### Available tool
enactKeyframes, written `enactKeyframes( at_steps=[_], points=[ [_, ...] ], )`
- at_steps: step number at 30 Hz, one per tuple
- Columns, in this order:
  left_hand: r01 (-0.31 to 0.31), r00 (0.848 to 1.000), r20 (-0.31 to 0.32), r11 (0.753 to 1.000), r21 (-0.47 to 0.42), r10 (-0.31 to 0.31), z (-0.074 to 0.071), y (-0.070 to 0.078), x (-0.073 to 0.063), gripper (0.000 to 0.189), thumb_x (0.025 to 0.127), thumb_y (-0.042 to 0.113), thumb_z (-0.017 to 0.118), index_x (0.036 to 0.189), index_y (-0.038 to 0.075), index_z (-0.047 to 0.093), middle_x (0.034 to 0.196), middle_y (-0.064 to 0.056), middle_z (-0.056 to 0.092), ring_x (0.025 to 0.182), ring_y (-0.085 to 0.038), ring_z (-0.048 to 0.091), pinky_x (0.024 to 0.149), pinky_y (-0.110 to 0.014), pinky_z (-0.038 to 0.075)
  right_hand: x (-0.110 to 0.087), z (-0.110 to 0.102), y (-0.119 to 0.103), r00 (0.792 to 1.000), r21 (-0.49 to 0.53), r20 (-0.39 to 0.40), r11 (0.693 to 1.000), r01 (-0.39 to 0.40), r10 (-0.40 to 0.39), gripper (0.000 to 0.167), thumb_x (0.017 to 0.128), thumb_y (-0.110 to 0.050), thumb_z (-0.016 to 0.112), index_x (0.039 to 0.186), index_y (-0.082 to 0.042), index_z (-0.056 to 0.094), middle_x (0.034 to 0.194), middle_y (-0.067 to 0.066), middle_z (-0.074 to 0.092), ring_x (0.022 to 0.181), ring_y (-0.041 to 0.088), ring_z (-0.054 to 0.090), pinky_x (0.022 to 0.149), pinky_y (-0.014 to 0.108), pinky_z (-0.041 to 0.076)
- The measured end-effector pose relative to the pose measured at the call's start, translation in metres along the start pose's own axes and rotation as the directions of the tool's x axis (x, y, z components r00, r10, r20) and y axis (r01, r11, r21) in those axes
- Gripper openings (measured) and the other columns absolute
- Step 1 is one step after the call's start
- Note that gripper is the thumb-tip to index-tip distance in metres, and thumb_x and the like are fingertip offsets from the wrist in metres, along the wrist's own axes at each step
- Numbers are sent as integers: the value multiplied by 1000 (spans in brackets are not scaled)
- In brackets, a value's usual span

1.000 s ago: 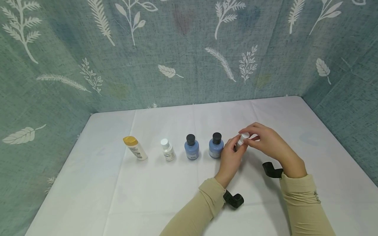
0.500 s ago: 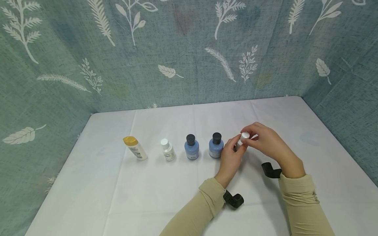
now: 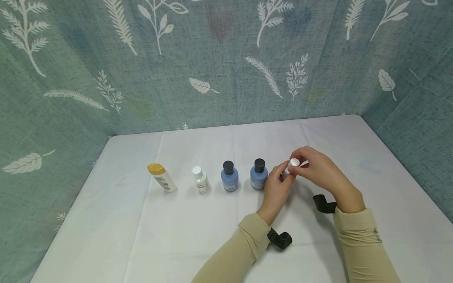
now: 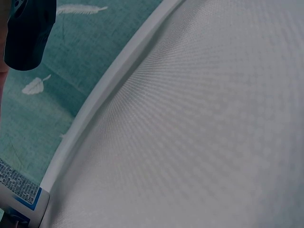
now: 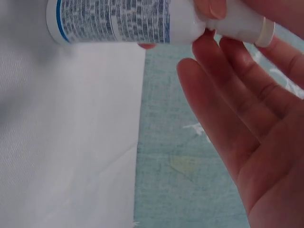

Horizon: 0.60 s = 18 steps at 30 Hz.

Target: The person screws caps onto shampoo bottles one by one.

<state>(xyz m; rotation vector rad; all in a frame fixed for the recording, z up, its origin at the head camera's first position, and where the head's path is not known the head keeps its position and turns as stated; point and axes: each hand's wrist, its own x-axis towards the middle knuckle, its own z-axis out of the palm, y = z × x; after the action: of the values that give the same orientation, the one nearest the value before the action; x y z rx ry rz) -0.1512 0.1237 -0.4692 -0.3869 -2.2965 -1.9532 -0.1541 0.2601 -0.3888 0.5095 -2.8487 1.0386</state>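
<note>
My left hand grips the body of a small white bottle at the right end of a row. At its top, my right hand pinches the white cap between thumb and fingers. The right wrist view shows the bottle with dense printed text and a blue band near its base; several right fingers lie around the cap and neck. Only the bottle's lower part appears in the left wrist view's corner. Just left of my left hand stands a blue bottle with a black cap.
Further left stand a second blue bottle, a white bottle and a cream bottle with a yellow cap. All are on a white-covered table. Leaf-patterned green cloth hangs behind and at both sides.
My right fingers have shifted slightly right around the cap, and the right wrist has moved slightly left. My left hand keeps its hold on the bottle.
</note>
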Motion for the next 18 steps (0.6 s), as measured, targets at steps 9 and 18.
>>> enactKeyframes(
  at_steps=[9,18],
  points=[
    [36,999,4,999,9,-36,0,0,0,33,84,36,59,117,30,58,97,13,55,87,-16,52,70,-24,42,-5,-6,7,991,57,40,990,129,-131,36,81,1,61,116,-7,54,112,5,53,95,21,52,79,39,46],
    [37,999,23,999,-25,-36,-1,0,-1,35,85,36,58,119,29,56,102,13,55,90,-13,52,74,-24,43,-4,-4,6,994,38,23,994,103,-104,29,81,-5,63,109,-8,58,104,3,55,89,17,54,78,38,46]
  ],
)
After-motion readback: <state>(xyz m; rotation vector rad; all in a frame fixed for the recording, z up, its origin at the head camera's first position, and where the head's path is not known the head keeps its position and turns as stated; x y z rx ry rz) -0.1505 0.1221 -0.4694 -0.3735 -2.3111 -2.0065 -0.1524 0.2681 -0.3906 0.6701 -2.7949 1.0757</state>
